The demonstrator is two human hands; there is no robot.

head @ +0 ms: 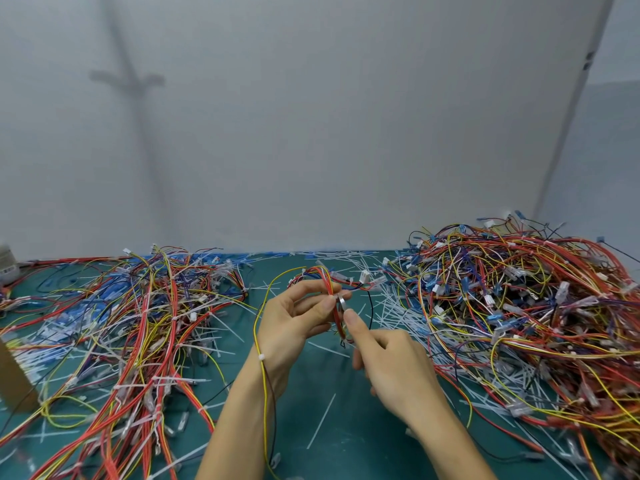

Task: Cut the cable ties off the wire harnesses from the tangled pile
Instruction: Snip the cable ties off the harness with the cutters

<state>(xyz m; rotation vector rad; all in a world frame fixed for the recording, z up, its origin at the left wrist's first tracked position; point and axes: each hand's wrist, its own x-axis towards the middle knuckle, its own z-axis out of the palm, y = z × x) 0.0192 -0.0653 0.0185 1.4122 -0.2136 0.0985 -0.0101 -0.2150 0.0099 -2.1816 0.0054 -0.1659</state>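
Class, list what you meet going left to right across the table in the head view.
Cardboard → left wire pile → left hand gripping a harness → cutter → right hand holding it → right tangled pile.

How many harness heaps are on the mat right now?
2: the left heap sprawls low over the mat; the right heap stands taller. Between them the left hand holds a separate harness, the right hand a cutter. Both heaps run off-frame.

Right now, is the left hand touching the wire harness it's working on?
Touching. Head view: the left hand pinches the wire harness between thumb and fingers, with no gap visible.
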